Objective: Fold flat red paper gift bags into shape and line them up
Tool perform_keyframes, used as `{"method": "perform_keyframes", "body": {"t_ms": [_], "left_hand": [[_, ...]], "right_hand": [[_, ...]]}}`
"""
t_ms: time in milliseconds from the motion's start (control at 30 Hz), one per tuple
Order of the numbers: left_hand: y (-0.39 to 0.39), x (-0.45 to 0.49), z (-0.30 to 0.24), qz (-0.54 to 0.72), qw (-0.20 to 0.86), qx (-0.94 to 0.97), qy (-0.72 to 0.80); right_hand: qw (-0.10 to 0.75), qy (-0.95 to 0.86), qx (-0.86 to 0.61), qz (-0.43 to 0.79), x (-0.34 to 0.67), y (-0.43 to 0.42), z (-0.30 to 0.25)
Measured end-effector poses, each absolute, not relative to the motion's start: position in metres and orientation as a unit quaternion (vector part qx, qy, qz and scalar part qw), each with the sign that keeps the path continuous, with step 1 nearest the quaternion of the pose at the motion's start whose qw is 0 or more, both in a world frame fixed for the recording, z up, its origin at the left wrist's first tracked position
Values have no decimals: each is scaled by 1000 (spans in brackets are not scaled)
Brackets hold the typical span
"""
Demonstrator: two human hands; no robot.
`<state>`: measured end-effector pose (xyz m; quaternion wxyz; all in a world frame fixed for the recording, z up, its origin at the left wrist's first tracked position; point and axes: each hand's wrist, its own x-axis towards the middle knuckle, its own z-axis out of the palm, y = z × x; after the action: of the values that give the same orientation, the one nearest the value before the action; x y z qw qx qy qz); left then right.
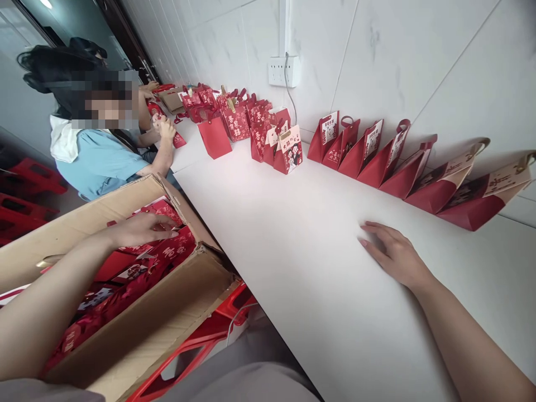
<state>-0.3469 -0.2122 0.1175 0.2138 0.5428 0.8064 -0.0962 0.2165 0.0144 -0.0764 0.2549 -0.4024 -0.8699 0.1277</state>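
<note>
My left hand (140, 229) reaches into a cardboard box (167, 318) at my left, fingers stretched out over the flat red gift bags (138, 273) packed inside; it touches the top ones and grips none that I can see. My right hand (393, 254) lies flat, palm down, on the white table (293, 234), fingers together and holding nothing. A row of folded-up red gift bags (377, 156) stands along the wall just beyond my right hand.
More red gift bags (251, 125) cluster at the far end of the table. A person in a blue top (98, 159) sits there handling bags. A wall socket (285, 71) with a cable is above. Red plastic stools (201, 340) stand under the box.
</note>
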Motion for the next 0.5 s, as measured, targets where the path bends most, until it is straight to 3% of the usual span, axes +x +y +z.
{"method": "perform_keyframes", "body": {"t_ms": [167, 400, 500], "left_hand": [[-219, -363, 122, -42, 277, 532, 799], [-213, -354, 114, -199, 122, 548, 803], [-213, -353, 116, -177, 101, 527, 825]], "right_hand": [[259, -868, -403, 131, 218, 14, -77], [259, -868, -402, 137, 221, 14, -78], [255, -866, -406, 141, 221, 13, -76]]}}
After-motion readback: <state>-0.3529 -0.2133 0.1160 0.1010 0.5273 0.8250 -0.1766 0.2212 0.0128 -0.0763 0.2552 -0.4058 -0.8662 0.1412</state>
